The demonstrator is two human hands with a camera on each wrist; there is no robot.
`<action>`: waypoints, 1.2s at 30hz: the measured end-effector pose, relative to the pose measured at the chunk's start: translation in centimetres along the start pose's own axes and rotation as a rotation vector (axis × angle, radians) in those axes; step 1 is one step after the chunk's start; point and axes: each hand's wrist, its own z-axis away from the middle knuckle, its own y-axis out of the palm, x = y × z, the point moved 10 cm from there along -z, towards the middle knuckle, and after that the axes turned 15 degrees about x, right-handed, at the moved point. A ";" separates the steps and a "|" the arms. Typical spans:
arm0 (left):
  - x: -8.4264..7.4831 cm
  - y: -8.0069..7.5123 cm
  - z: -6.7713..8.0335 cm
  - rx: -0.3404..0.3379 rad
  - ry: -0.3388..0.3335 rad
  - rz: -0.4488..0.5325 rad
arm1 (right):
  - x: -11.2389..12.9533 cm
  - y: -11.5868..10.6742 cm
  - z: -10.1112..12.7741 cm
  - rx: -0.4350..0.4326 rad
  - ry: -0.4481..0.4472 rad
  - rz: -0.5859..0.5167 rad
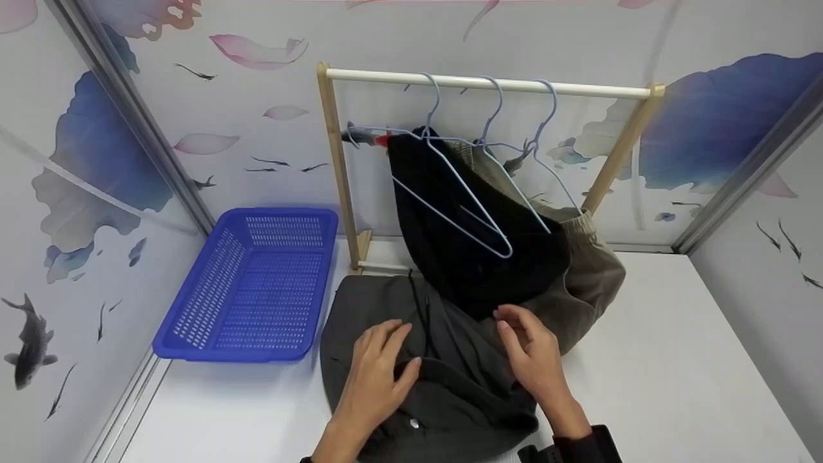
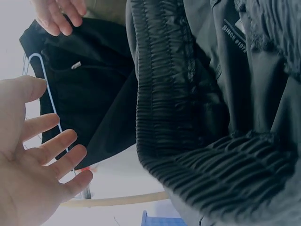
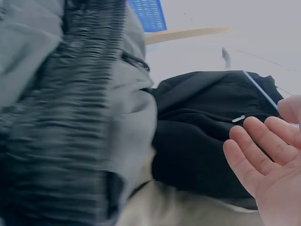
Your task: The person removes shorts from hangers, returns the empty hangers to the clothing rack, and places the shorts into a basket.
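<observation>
A dark grey garment (image 1: 411, 360) with a ribbed elastic waistband (image 2: 188, 141) lies bunched on the white table (image 1: 675, 373). My left hand (image 1: 376, 373) rests on it with fingers spread and straight. Just to the right, my right hand (image 1: 530, 350) hovers over the garment's edge, fingers relaxed and holding nothing. Behind them a black garment (image 1: 463, 244) and an olive garment (image 1: 588, 270) hang from light blue hangers (image 1: 463, 193) on a wooden rack (image 1: 488, 83). In the left wrist view my open palm (image 2: 33, 165) shows beside the black cloth (image 2: 89, 94). The right wrist view shows straight fingers (image 3: 256, 155).
A blue plastic basket (image 1: 257, 283) sits left of the rack. Patterned walls close in the left, back and right sides. White table surface stretches to the right of the clothes.
</observation>
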 end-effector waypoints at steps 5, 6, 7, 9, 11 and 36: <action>-0.6 0.9 -0.1 0.035 0.026 -0.005 | -0.6 0.6 1.4 -0.019 0.008 0.034; -0.7 1.0 0.0 0.042 0.034 -0.009 | -0.7 0.6 1.6 -0.022 0.011 0.036; -0.9 1.2 0.0 0.051 0.042 -0.014 | -0.9 0.7 1.8 -0.025 0.017 0.035; -1.1 1.6 0.1 0.072 0.050 -0.024 | -1.2 0.9 2.2 -0.028 0.039 0.036; -1.3 2.0 0.1 0.097 0.058 -0.034 | -1.5 1.0 2.6 -0.028 0.068 0.033; -2.2 7.1 0.3 0.363 0.140 -0.256 | -2.7 2.5 4.7 -0.021 0.184 0.031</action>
